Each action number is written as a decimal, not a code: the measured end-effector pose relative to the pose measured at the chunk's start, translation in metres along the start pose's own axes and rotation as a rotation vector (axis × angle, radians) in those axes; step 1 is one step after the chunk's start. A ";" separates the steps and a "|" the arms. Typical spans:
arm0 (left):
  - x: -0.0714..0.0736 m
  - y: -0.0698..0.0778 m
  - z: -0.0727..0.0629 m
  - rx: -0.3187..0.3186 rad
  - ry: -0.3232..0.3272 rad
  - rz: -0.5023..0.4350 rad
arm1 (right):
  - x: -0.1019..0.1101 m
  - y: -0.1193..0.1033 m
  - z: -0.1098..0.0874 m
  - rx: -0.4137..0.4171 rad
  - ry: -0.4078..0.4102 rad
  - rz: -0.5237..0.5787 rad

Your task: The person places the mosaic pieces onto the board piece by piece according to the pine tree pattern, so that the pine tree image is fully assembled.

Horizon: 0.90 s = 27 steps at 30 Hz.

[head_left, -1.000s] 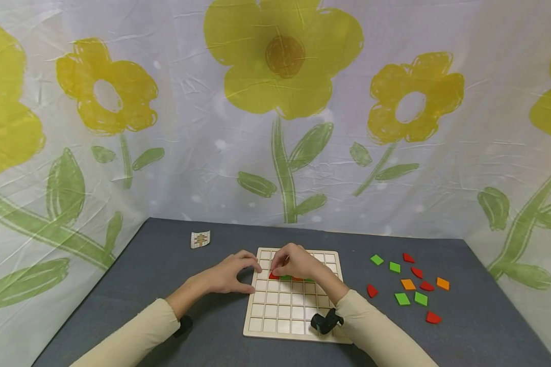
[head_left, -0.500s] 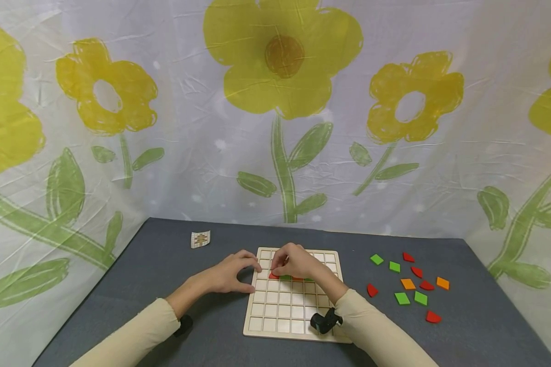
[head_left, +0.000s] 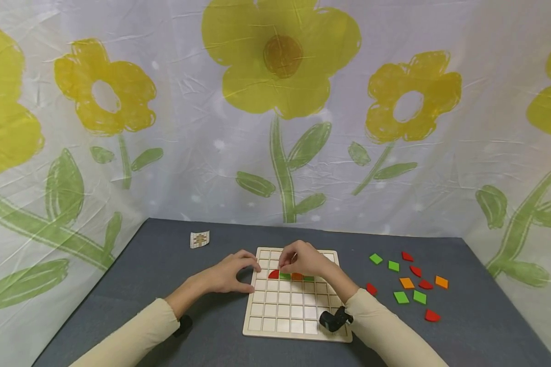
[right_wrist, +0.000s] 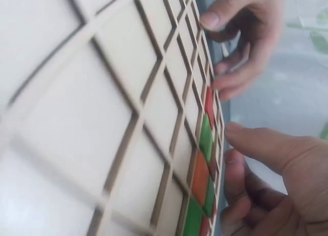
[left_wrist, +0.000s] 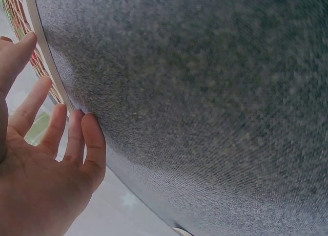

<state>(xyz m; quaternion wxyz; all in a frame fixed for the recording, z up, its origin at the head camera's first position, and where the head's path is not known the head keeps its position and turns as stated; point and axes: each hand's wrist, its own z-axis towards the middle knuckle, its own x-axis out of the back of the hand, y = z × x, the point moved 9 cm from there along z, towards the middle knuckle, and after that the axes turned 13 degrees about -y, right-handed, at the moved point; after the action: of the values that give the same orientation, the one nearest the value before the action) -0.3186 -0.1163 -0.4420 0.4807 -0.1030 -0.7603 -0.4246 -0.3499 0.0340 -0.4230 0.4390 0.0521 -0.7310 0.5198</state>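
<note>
A pale wooden grid board (head_left: 270, 324) lies on the dark table. One of its rows holds a red quarter-round tile (head_left: 273, 274), a green tile (head_left: 284, 276), an orange tile (head_left: 297, 277) and another green tile (head_left: 308, 279). More coloured tiles beyond this row show in the right wrist view, mostly covered in the head view by my right hand (head_left: 306, 259). That hand hovers over the row, fingers loosely bent, with no tile visible in it; the thumb (right_wrist: 261, 146) stands apart from the fingers. My left hand (head_left: 229, 273) touches the board's left edge (left_wrist: 47, 54) with spread fingers.
Right of the board lie loose tiles: several green squares (head_left: 401, 297), several red quarter-rounds (head_left: 432, 315) and orange squares (head_left: 442, 282). A small patterned card (head_left: 199, 239) lies at the back left. A flower-printed cloth (head_left: 179, 168) hangs behind the table.
My right hand has let go of the red tile at the row's left end and shifted right and slightly up. The red tile stays in its cell, now uncovered. The left hand keeps its place.
</note>
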 end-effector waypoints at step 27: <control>-0.001 -0.001 0.000 -0.007 0.007 0.009 | 0.045 0.060 -0.125 0.021 0.052 0.085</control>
<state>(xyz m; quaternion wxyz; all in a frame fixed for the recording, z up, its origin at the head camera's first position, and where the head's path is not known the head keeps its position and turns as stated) -0.3192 -0.1167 -0.4435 0.4850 -0.1063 -0.7567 -0.4254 -0.3359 0.1789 -0.4251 0.4347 0.0123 -0.7154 0.5468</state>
